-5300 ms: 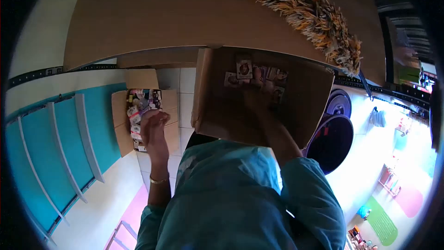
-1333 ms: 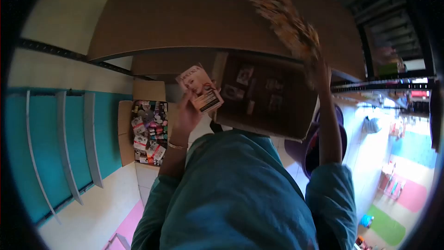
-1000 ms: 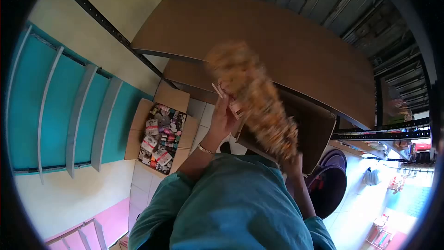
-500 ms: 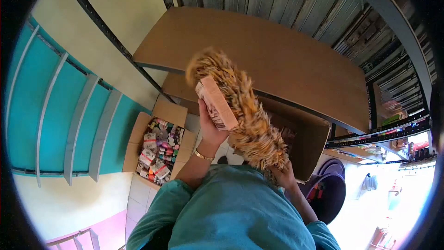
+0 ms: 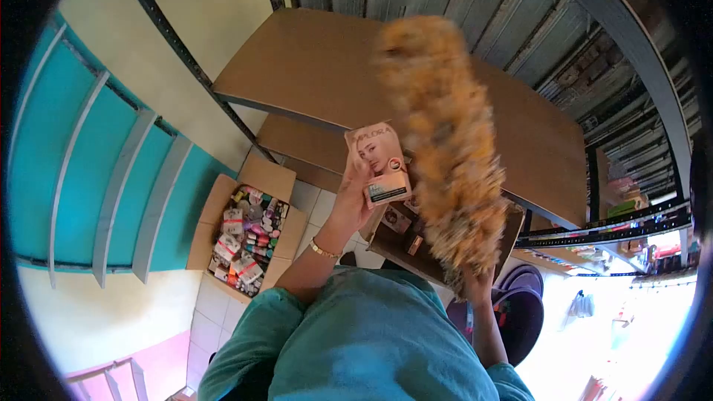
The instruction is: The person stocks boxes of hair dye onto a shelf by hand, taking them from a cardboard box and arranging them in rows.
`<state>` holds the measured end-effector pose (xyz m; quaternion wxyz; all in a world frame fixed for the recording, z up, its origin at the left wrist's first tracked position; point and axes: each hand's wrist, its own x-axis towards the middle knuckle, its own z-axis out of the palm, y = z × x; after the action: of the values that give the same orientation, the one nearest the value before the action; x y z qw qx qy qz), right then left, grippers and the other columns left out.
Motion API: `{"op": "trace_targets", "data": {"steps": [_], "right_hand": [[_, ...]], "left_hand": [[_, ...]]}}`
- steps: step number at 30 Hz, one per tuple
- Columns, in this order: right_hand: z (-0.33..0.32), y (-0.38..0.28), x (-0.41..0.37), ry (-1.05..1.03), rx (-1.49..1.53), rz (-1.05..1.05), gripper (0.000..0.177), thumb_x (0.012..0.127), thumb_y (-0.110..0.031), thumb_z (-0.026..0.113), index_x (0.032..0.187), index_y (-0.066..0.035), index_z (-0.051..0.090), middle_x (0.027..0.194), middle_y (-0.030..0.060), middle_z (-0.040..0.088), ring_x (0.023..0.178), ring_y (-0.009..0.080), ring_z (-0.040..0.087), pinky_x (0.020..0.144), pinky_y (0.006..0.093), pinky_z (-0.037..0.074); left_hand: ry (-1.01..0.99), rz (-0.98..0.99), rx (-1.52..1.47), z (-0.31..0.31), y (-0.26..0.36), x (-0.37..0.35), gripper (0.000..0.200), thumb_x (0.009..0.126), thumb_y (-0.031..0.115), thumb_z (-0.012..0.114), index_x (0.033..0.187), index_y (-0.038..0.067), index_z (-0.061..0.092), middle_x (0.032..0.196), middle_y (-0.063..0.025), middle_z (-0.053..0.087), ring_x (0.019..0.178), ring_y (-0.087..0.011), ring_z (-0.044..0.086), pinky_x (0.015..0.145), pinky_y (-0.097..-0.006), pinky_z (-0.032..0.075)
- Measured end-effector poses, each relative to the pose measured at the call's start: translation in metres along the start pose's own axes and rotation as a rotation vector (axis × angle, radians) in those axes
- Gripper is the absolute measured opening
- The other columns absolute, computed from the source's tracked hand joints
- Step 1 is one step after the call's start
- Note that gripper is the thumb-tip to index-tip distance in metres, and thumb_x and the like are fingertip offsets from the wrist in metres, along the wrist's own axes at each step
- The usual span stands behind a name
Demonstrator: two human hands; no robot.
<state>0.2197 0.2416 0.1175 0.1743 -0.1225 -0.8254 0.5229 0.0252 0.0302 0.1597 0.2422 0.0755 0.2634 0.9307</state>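
Note:
My left hand [image 5: 352,202] grips a small pink carton [image 5: 388,167] with a woman's face and lettering on its front, which is turned up toward me. In my right hand [image 5: 479,284] is the lower end of a brown feather duster [image 5: 449,134]. The duster stands up in front of the shelf, blurred by motion, just right of the pink carton and apart from it. Behind and below both hands is an open cardboard box [image 5: 514,234], partly hidden by the duster, with a few small packs [image 5: 416,243] inside.
A brown shelf board [image 5: 297,67] on a dark metal frame spans the front. On the floor at left, an open cardboard box [image 5: 286,252] holds many bottles and packs. Dark purple tubs [image 5: 527,319] stand at lower right. Grey slats [image 5: 122,193] line the teal wall.
The duster has swung up and right, away from the pink carton. My left hand has turned the carton so that its printed front shows, and moved it slightly right.

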Motion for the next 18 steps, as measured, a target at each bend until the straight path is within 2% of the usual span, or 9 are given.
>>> {"op": "trace_targets", "data": {"steps": [3, 4, 8, 11, 12, 14, 15, 17, 18], "right_hand": [[-0.008, -0.011, 0.006, -0.107, -0.589, -0.247, 0.028, 0.071, -0.006, 0.056, 0.099, -0.002, 0.054, 0.099, 0.0121, 0.055, 0.088, 0.023, 0.054, 0.074, 0.0338, 0.042], [-0.01, -0.026, 0.01, -0.095, -0.266, 0.163, 0.028, 0.069, -0.006, 0.058, 0.097, -0.003, 0.056, 0.097, 0.0138, 0.055, 0.089, 0.0258, 0.053, 0.076, 0.0346, 0.041], [-0.023, -0.013, 0.012, 0.037, -0.2, -0.041, 0.031, 0.065, -0.009, 0.063, 0.096, -0.003, 0.057, 0.097, 0.0157, 0.053, 0.089, 0.0276, 0.052, 0.074, 0.0348, 0.041], [-0.025, 0.014, 0.002, 0.066, -0.432, -0.206, 0.029, 0.068, -0.009, 0.062, 0.096, -0.003, 0.057, 0.098, 0.0147, 0.053, 0.089, 0.0268, 0.051, 0.075, 0.035, 0.041], [-0.03, 0.019, 0.014, -0.018, -0.174, 0.114, 0.028, 0.069, -0.011, 0.062, 0.096, -0.004, 0.057, 0.097, 0.0135, 0.055, 0.089, 0.0274, 0.053, 0.076, 0.0352, 0.041], [-0.034, 0.01, 0.022, -0.004, -0.074, 0.17, 0.028, 0.069, -0.012, 0.061, 0.096, -0.004, 0.057, 0.096, 0.0127, 0.056, 0.09, 0.0281, 0.054, 0.076, 0.0356, 0.042], [-0.035, 0.005, 0.027, 0.003, -0.024, 0.192, 0.028, 0.069, -0.012, 0.06, 0.096, -0.004, 0.057, 0.096, 0.0123, 0.057, 0.09, 0.0284, 0.054, 0.076, 0.0358, 0.042], [-0.023, -0.001, 0.021, -0.165, -0.063, -0.135, 0.029, 0.068, -0.012, 0.059, 0.095, -0.004, 0.056, 0.095, 0.0128, 0.058, 0.091, 0.0289, 0.055, 0.078, 0.0373, 0.042], [-0.014, -0.008, 0.023, -0.231, -0.218, -0.124, 0.029, 0.066, -0.014, 0.061, 0.093, -0.004, 0.057, 0.093, 0.0135, 0.058, 0.089, 0.0306, 0.054, 0.078, 0.0373, 0.042]], "left_hand": [[0.045, 0.101, 0.079, -0.009, -0.011, 0.001, 0.041, 0.082, 0.012, 0.054, 0.119, 0.01, 0.037, 0.109, -0.0026, 0.049, 0.097, -0.0148, 0.053, 0.077, -0.0285, 0.048], [0.015, 0.132, 0.092, -0.012, -0.011, 0.004, 0.039, 0.081, 0.01, 0.055, 0.117, 0.009, 0.04, 0.107, -0.0029, 0.051, 0.096, -0.0141, 0.053, 0.076, -0.0274, 0.047], [-0.056, 0.279, 0.538, -0.018, -0.004, 0.007, 0.035, 0.075, 0.003, 0.061, 0.108, 0.006, 0.046, 0.102, -0.0049, 0.054, 0.093, -0.0115, 0.053, 0.077, -0.0249, 0.045], [0.005, 0.153, 0.94, -0.039, 0.004, 0.004, 0.033, 0.072, 0.0, 0.063, 0.101, 0.006, 0.049, 0.099, -0.0071, 0.055, 0.092, -0.0106, 0.052, 0.078, -0.025, 0.043], [-0.009, 0.27, 0.82, -0.043, 0.001, 0.006, 0.03, 0.073, 0.003, 0.063, 0.1, 0.005, 0.05, 0.098, -0.0073, 0.056, 0.091, -0.0115, 0.053, 0.077, -0.0258, 0.044], [-0.046, 0.504, 0.568, -0.049, -0.006, 0.007, 0.026, 0.075, 0.01, 0.062, 0.098, 0.004, 0.05, 0.096, -0.0076, 0.057, 0.088, -0.0135, 0.054, 0.077, -0.0275, 0.045], [-0.04, 0.361, 0.323, -0.053, -0.006, 0.003, 0.022, 0.078, 0.017, 0.058, 0.093, 0.005, 0.049, 0.091, -0.0068, 0.057, 0.083, -0.0132, 0.055, 0.075, -0.0278, 0.045], [-0.052, 0.045, -0.149, -0.06, -0.004, -0.008, 0.026, 0.084, 0.031, 0.05, 0.083, 0.006, 0.047, 0.082, -0.0052, 0.058, 0.075, -0.0125, 0.055, 0.072, -0.0285, 0.046], [-0.272, 0.071, -0.322, -0.049, -0.002, -0.004, 0.032, 0.084, 0.038, 0.046, 0.089, 0.007, 0.048, 0.086, -0.0071, 0.058, 0.076, -0.0142, 0.055, 0.074, -0.0292, 0.045]]}}
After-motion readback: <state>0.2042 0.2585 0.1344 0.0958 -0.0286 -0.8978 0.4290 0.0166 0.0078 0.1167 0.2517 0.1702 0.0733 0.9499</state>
